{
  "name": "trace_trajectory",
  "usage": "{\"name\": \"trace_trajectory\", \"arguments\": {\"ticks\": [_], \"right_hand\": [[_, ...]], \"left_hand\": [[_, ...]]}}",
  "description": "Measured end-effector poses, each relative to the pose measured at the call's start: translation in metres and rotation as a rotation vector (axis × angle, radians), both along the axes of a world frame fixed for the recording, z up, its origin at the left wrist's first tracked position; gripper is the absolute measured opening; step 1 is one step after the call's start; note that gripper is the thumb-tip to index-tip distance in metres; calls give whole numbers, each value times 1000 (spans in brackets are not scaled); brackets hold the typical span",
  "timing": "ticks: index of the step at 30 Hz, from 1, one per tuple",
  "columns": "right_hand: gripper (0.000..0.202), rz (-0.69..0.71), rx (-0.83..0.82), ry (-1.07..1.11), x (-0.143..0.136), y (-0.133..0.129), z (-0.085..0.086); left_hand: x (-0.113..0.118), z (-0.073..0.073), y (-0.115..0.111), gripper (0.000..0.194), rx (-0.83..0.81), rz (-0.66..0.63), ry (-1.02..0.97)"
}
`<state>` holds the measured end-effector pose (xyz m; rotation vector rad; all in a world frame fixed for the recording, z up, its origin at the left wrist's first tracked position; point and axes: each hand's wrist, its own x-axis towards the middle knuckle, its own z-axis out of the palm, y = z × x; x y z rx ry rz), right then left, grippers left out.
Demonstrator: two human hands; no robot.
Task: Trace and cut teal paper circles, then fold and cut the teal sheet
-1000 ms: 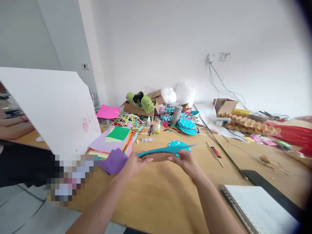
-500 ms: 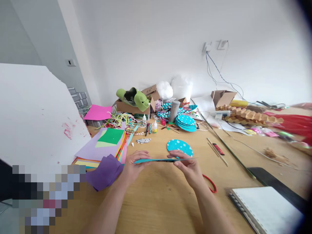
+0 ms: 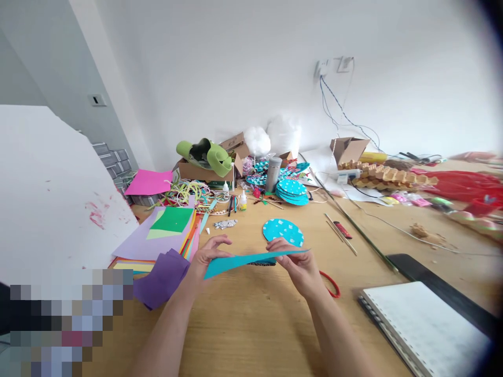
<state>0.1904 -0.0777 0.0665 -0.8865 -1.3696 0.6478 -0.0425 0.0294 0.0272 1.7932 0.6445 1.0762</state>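
Observation:
A blue paper sheet is held up nearly edge-on between both hands above the wooden table. My left hand grips its left end, thumb and fingers on either side. At the other end my right hand pinches the sheet, together with a dark-edged piece that shows beneath it. Just behind my right hand a blue disc with pale patches lies flat on the table. Farther back, several similar discs are stacked beside a grey metal bottle.
Coloured paper and purple sheets lie left, near a white board. Red-handled scissors, sticks, a red cutter and a notebook are right. Glue bottles and a box stand behind.
The blue sheet has tilted so more of its face shows, with its left end lower. The whole view has shifted slightly, moving the background objects left.

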Motion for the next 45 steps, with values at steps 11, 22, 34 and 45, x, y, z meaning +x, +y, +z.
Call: {"name": "trace_trajectory", "arguments": {"ticks": [11,22,34,45], "right_hand": [[37,17,27,-247,2,-1,2],[29,87,-360,-55,-5,2,-10],[42,155,-626,277,-17,9,-18],[36,339,-744,386,-21,11,-24]], "left_hand": [[-5,11,-8,19,22,-21,-113],[-6,8,-20,28,-335,-43,-133],[8,20,-32,29,-664,71,-270],[8,23,-33,42,-703,-12,-191]]}}
